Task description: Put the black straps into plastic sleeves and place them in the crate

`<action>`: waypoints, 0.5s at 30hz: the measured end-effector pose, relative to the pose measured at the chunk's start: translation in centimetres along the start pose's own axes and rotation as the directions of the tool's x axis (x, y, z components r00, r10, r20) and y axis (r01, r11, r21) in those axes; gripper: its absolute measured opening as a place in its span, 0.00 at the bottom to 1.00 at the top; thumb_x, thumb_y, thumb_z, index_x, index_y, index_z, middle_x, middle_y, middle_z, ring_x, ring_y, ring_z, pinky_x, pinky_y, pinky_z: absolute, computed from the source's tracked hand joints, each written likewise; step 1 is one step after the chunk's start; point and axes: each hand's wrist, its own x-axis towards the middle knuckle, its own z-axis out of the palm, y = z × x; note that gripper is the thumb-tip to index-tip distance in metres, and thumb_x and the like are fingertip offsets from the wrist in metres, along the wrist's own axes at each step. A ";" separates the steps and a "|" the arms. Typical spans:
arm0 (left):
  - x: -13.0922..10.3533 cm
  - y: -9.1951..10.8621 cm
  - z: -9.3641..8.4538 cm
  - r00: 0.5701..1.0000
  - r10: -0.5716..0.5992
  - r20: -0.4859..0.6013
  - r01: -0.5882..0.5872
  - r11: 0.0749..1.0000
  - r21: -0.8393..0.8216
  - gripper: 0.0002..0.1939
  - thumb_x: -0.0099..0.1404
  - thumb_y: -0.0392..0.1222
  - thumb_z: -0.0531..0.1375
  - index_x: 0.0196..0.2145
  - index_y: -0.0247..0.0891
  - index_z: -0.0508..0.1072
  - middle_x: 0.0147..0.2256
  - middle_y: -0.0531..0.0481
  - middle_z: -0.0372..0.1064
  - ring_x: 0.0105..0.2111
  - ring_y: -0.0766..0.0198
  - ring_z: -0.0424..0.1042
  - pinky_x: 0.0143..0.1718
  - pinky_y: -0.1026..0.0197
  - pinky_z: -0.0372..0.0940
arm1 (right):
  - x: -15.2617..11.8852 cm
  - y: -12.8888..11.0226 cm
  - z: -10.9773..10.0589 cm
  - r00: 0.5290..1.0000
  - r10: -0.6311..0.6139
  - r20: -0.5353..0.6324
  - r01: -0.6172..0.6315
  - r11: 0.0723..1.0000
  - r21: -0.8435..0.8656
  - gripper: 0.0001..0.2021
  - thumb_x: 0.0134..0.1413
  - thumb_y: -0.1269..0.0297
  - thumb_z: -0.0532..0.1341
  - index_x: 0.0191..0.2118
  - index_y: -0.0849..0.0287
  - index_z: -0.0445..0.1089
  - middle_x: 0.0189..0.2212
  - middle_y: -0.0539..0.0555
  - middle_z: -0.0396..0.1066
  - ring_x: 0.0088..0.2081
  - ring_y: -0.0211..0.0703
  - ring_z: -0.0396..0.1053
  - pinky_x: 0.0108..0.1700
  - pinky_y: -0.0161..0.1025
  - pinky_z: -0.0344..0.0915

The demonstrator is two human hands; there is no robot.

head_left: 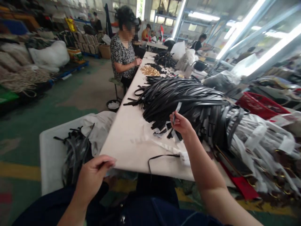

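Note:
My right hand (180,124) is raised over the table (119,141), in front of a big heap of black straps (183,94). Its fingers pinch a narrow strip (179,107), pale at the upper end and dark lower down; its exact kind is unclear. By the table's near left corner is my left hand (92,172), thumb and fingers drawn together. Whether anything is between those fingertips cannot be seen. A single thin black strap (162,155) lies curved near the front edge, its end hanging over it. White tape-like strips (164,145) lie beside the heap.
Left of the table stands a white bin (50,147) holding black straps (76,146) and plastic. A co-worker (124,50) sits at the far left side near gold-coloured small parts (150,70). Plastic-wrapped straps (261,138) and a red basket (261,105) crowd the right.

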 end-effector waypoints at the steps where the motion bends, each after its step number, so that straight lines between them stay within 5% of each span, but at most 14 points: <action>1: -0.3 0.2 0.1 1.000 0.027 0.006 -0.028 0.998 0.051 0.08 0.54 0.46 0.64 0.25 0.39 0.78 0.27 0.50 0.76 0.29 0.60 0.73 0.32 0.63 0.66 | -1.3 -0.4 1.9 0.994 -0.025 0.102 0.018 0.997 0.069 0.21 0.48 0.46 0.63 0.25 0.58 0.59 0.19 0.45 0.60 0.15 0.27 0.49 0.16 0.28 0.51; 2: -0.5 0.4 0.2 0.999 0.045 0.007 -0.045 0.995 0.086 0.08 0.56 0.45 0.63 0.25 0.39 0.78 0.26 0.50 0.75 0.28 0.61 0.72 0.32 0.63 0.65 | -2.9 -0.8 3.8 0.973 -0.066 0.222 0.033 0.989 0.146 0.21 0.46 0.46 0.65 0.25 0.58 0.60 0.19 0.45 0.61 0.15 0.27 0.50 0.15 0.28 0.51; 4: -1.0 0.9 0.5 0.999 0.049 0.005 -0.049 0.991 0.122 0.08 0.57 0.42 0.61 0.24 0.38 0.76 0.25 0.51 0.74 0.28 0.62 0.72 0.31 0.64 0.64 | -6.8 -1.6 7.2 0.858 -0.204 0.471 0.054 0.948 0.312 0.19 0.44 0.50 0.67 0.25 0.59 0.63 0.18 0.46 0.62 0.15 0.28 0.55 0.15 0.29 0.53; 6: -1.6 1.2 0.7 0.999 0.034 0.006 -0.034 0.989 0.146 0.09 0.58 0.41 0.60 0.23 0.37 0.76 0.24 0.51 0.72 0.27 0.63 0.71 0.30 0.64 0.63 | -10.4 -2.4 9.6 0.769 -0.332 0.546 0.124 0.916 0.383 0.13 0.49 0.58 0.67 0.26 0.60 0.66 0.18 0.47 0.64 0.16 0.31 0.60 0.17 0.30 0.57; 11: -2.7 1.4 0.8 0.999 0.010 0.038 -0.017 0.985 0.171 0.09 0.57 0.41 0.60 0.22 0.36 0.74 0.23 0.51 0.72 0.26 0.64 0.69 0.30 0.64 0.61 | -13.9 -3.6 12.0 0.770 -0.562 0.302 0.434 0.808 0.399 0.05 0.52 0.67 0.65 0.29 0.59 0.69 0.23 0.49 0.68 0.20 0.34 0.67 0.22 0.32 0.64; 15: -2.9 1.4 1.0 0.998 0.028 0.060 -0.036 0.990 0.136 0.13 0.59 0.43 0.59 0.20 0.36 0.72 0.21 0.52 0.69 0.24 0.65 0.67 0.28 0.64 0.59 | -13.7 -3.6 12.5 0.768 -0.573 0.286 0.441 0.797 0.414 0.06 0.52 0.67 0.65 0.29 0.59 0.68 0.24 0.49 0.68 0.21 0.35 0.68 0.22 0.32 0.65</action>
